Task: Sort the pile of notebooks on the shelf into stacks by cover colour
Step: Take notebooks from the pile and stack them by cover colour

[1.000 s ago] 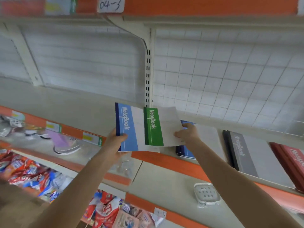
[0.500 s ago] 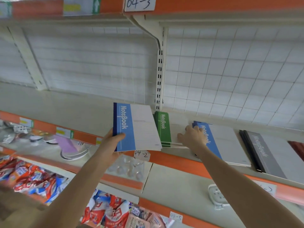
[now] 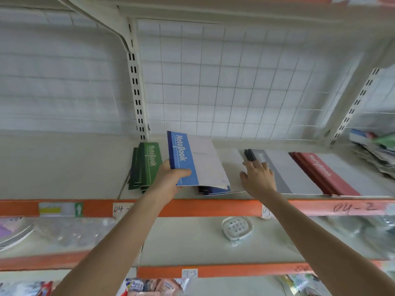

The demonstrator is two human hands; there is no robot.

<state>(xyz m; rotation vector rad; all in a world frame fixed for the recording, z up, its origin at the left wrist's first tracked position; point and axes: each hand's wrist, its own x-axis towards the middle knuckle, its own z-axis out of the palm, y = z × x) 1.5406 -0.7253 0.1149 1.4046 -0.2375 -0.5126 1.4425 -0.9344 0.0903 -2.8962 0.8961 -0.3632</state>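
Closest to the camera there are some snack packets [image 3: 149,287] down low. One level up, a clear soap dish [image 3: 236,228] sits below and a bit right of the blue stack [image 3: 213,190].

That blue stack lies flat on the shelf [image 3: 64,167], just behind the orange strip [image 3: 213,207] along its front edge. The left hand [image 3: 168,180] is clamped on the near left corner of a blue notebook [image 3: 188,159], thumb on the cover and fingers underneath. It holds the notebook tilted right over the blue stack, far edge up. I can't tell if the near edge touches the stack.

The right hand [image 3: 258,178] is just right of the blue stack. It's spread flat with straight fingers, gripping nothing, and its fingertips reach the dark spines of the grey stack [image 3: 282,169].

The green stack [image 3: 145,165] is just left of the blue stack, a bit fanned out. Right of the grey stack comes the red stack [image 3: 320,171]. Well off to the right past that is a blurry, messy pile [image 3: 376,154] of mixed colours.

Behind the blue stack a slotted post [image 3: 136,92] rises on the left, with a white wire grid [image 3: 235,82] across the back.
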